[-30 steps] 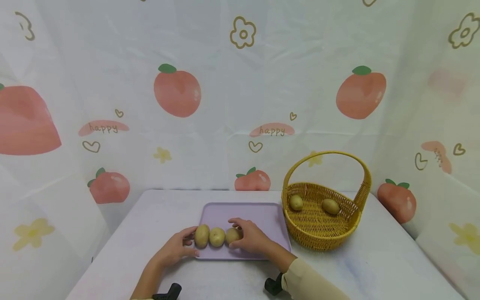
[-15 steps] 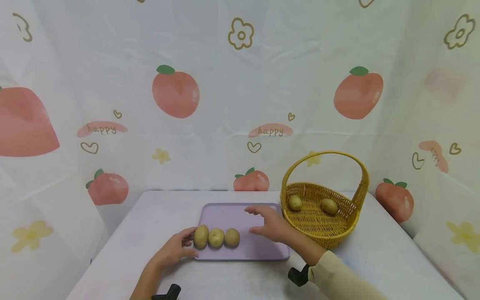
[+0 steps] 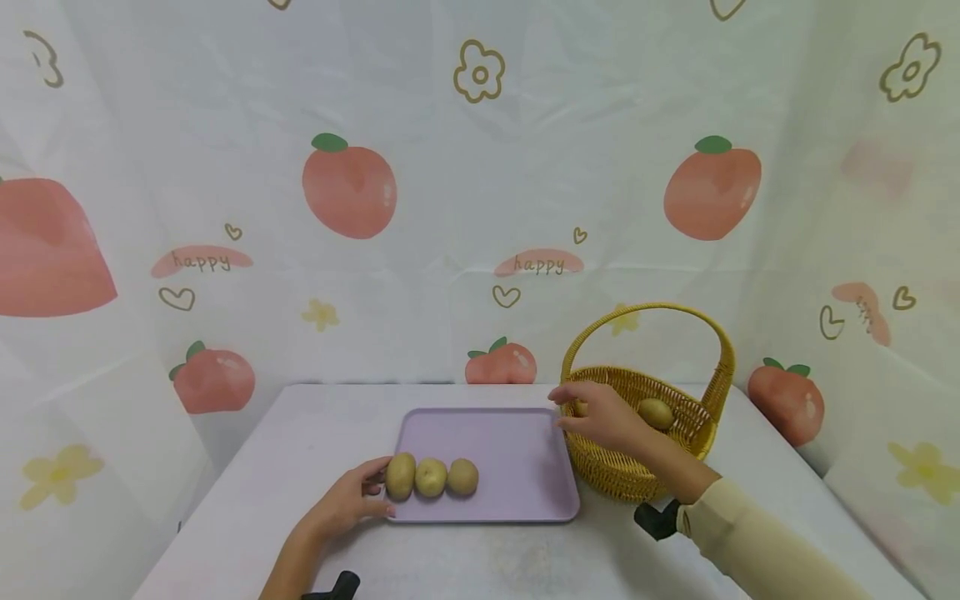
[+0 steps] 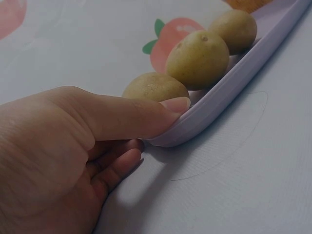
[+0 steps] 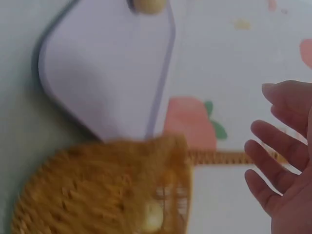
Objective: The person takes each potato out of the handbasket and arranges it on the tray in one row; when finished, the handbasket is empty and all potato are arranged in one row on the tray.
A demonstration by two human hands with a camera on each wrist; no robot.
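Three potatoes stand in a row on the left of a lilac tray (image 3: 517,467): an oblong potato (image 3: 401,477), a rounder middle potato (image 3: 431,478) and a right-hand potato (image 3: 462,477). My left hand (image 3: 347,502) holds the tray's near left corner, next to the oblong potato. In the left wrist view, the thumb (image 4: 141,117) lies along the tray rim with the fingers curled lower down. My right hand (image 3: 603,417) is bare of any object, fingers spread, over the left side of a yellow wicker basket (image 3: 622,475). It partly hides one potato (image 3: 581,407) inside; another potato (image 3: 656,413) shows further right.
The basket's tall arched handle (image 3: 660,306) rises above the right of the white table (image 3: 330,425). A white curtain (image 3: 420,308) printed with peaches hangs right behind the table and along its sides.
My right hand has let go of the right-hand potato on the tray and moved right and back to the basket. The left hand stays at the tray corner.
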